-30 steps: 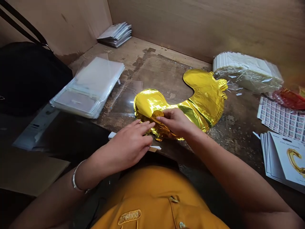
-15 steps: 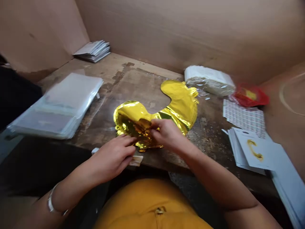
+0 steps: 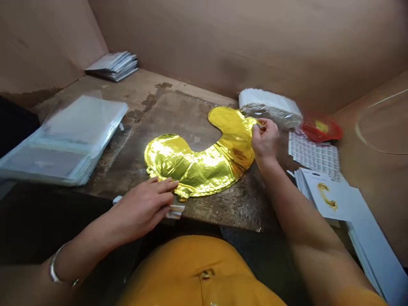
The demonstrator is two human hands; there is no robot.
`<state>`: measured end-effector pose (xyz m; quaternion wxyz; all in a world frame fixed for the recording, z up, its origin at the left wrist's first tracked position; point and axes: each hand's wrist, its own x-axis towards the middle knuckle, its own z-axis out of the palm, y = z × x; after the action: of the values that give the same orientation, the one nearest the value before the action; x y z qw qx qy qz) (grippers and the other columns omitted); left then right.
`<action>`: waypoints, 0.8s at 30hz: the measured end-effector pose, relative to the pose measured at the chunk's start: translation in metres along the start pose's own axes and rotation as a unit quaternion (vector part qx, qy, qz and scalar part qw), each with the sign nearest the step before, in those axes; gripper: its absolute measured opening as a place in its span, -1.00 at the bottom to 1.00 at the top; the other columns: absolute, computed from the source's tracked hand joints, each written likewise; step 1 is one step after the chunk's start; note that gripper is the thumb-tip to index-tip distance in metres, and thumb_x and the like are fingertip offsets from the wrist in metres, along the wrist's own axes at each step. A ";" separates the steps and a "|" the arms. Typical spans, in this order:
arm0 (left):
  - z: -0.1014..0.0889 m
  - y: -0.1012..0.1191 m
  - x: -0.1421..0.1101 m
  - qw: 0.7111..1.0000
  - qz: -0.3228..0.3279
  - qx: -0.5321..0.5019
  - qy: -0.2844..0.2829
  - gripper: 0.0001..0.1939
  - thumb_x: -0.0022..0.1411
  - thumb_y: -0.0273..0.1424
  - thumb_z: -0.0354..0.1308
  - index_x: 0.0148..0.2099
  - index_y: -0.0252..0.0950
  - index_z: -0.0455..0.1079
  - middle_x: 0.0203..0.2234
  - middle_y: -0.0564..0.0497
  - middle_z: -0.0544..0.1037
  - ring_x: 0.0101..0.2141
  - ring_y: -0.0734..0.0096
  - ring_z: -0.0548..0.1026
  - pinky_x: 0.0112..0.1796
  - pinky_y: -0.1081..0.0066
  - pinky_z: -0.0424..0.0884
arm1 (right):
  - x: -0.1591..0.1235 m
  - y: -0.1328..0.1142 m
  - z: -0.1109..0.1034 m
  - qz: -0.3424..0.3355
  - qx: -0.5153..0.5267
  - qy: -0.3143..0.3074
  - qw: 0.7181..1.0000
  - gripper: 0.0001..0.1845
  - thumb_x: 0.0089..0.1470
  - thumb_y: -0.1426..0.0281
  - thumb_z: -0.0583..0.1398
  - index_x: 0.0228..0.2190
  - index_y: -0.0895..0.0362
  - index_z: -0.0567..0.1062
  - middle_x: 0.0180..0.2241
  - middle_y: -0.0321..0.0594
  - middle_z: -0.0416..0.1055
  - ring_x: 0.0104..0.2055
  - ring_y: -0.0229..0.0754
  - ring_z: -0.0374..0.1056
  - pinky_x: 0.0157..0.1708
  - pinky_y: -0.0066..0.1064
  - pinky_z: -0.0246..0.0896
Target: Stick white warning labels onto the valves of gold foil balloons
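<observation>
A flat gold foil balloon [image 3: 197, 165], curved like a letter, lies on the worn wooden table [image 3: 204, 208]. My right hand [image 3: 264, 142] pinches the foil at the balloon's upper right end. My left hand [image 3: 143, 208] lies by the balloon's lower left edge, fingertips on the foil and fingers loose. Just under those fingers is a small white strip [image 3: 176, 211], partly hidden by the hand.
Left of the balloon lies a stack of clear plastic sleeves [image 3: 73, 140]. White cards [image 3: 112, 66] stand at the back corner. On the right are a plastic-wrapped white bundle [image 3: 270, 102], a red packet [image 3: 321, 128], a label sheet [image 3: 314, 155] and printed cards [image 3: 325, 193]. Cardboard walls surround the table.
My right hand has moved from the balloon's middle to its upper right end. The crumpled left part of the foil now lies flat. My left hand has let go of the foil folds.
</observation>
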<state>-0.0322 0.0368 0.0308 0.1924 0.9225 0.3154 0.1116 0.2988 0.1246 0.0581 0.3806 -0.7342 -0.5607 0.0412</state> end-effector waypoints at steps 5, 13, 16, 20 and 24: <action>-0.016 0.027 0.000 0.982 -0.107 -0.156 0.005 -0.84 0.26 -0.40 0.03 -0.34 -0.26 0.41 -0.27 0.04 0.58 -0.25 0.37 0.52 -0.23 0.39 0.41 | -0.126 -0.069 -0.010 -0.134 0.159 -0.367 0.907 -0.64 -0.01 0.26 0.28 -0.14 0.08 0.50 -0.19 -0.21 0.52 -0.18 -0.17 0.41 -0.15 -0.35 0.29; -0.017 0.038 -0.013 0.987 -0.149 -0.046 0.025 -0.79 0.23 -0.26 0.12 -0.21 -0.26 0.49 -0.40 0.05 0.60 -0.33 0.28 0.50 -0.11 0.19 0.30 | -0.171 -0.073 0.002 0.057 0.260 -0.473 0.840 -0.83 0.05 0.32 0.20 -0.46 0.18 0.48 -0.54 -0.33 0.34 -0.48 -0.33 0.20 -0.48 -0.49 0.10; -0.021 0.034 -0.015 0.975 -0.176 -0.129 -0.027 -0.80 0.21 -0.26 0.12 -0.24 -0.21 0.52 -0.46 0.10 0.58 -0.40 0.35 0.49 -0.27 0.33 0.35 | -0.174 -0.071 0.002 0.119 0.314 -0.484 0.808 -0.80 0.04 0.28 0.22 -0.43 0.18 0.49 -0.50 -0.30 0.37 -0.46 -0.32 0.23 -0.46 -0.48 0.14; -0.020 0.028 -0.014 0.892 -0.268 -0.350 -0.097 -0.79 0.15 -0.24 0.15 -0.33 -0.26 0.50 -0.50 0.11 0.55 -0.47 0.45 0.45 -0.50 0.52 0.28 | -0.180 -0.070 0.000 0.114 0.287 -0.492 0.814 -0.76 0.05 0.24 0.22 -0.44 0.18 0.48 -0.51 -0.28 0.40 -0.48 -0.28 0.26 -0.47 -0.45 0.17; -0.011 0.026 -0.016 0.853 -0.297 -0.420 -0.091 -0.78 0.12 -0.23 0.18 -0.33 -0.29 0.50 -0.48 0.10 0.54 -0.46 0.49 0.43 -0.47 0.55 0.28 | -0.178 -0.072 -0.005 -0.123 0.139 -0.335 0.924 -0.79 0.07 0.32 0.23 -0.25 0.15 0.51 -0.30 -0.15 0.49 -0.25 -0.13 0.35 -0.23 -0.29 0.27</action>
<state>-0.0338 0.0111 0.0509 0.6136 0.6223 0.4784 0.0865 0.1783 -0.0242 0.0400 0.2707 -0.5425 -0.7300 0.3155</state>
